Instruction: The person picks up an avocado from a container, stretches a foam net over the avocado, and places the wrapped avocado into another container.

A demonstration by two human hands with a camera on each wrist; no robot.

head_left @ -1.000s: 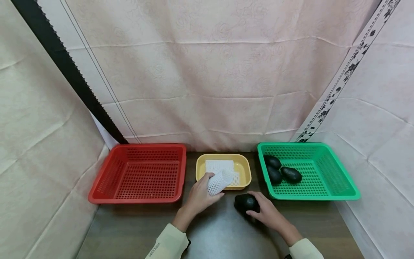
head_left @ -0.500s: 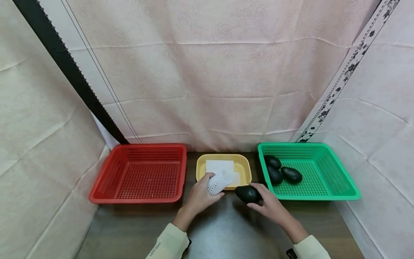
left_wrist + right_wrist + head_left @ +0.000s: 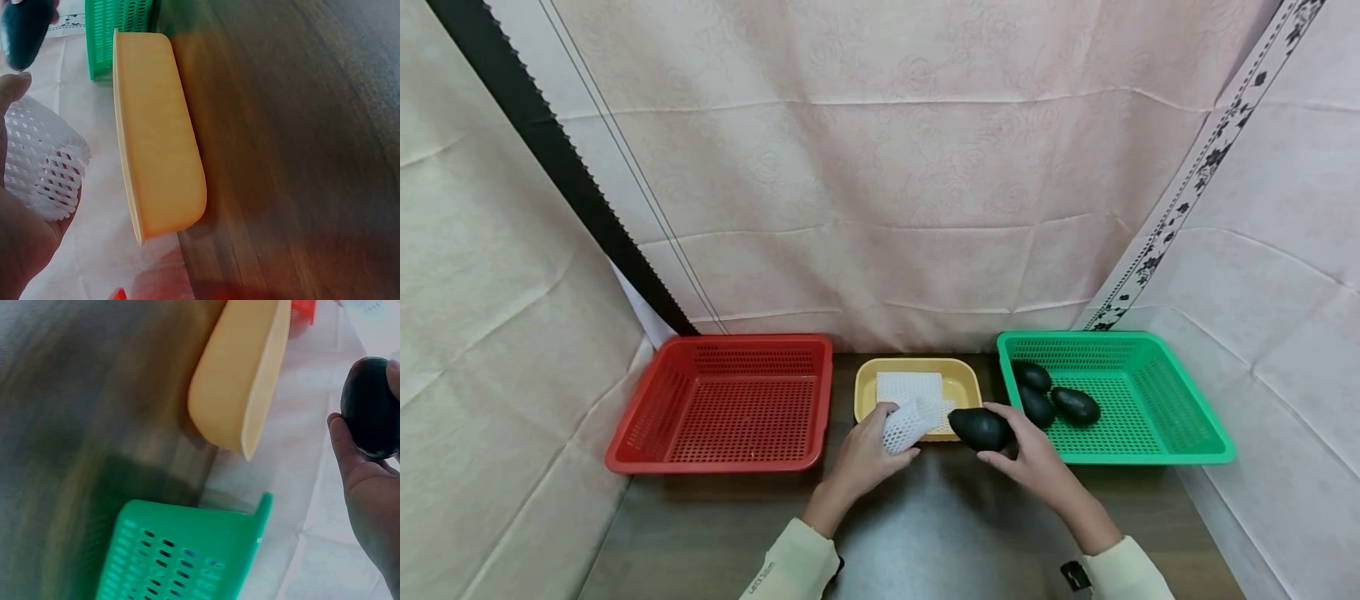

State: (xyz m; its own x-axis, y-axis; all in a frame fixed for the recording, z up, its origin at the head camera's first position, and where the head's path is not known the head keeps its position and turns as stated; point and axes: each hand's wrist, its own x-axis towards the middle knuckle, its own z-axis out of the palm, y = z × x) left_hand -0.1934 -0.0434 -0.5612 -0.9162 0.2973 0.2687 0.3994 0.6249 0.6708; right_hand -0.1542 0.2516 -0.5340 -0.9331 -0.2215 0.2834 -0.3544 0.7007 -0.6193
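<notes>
plainly, the right hand (image 3: 1030, 454) was pinching a dark avocado (image 3: 981, 428) between thumb and fingers, raised off the wooden table (image 3: 910, 533), its narrow tip pointing toward the left hand (image 3: 867, 454). that hand curled round a white foam net (image 3: 906, 427), near the avocado yet apart from it. behind them stood a yellow tray (image 3: 958, 383) holding flat white netting (image 3: 910, 385), between a red basket (image 3: 745, 417) and a green basket (image 3: 1135, 417), where three more avocados (image 3: 1077, 406) lay along the left side.
</notes>
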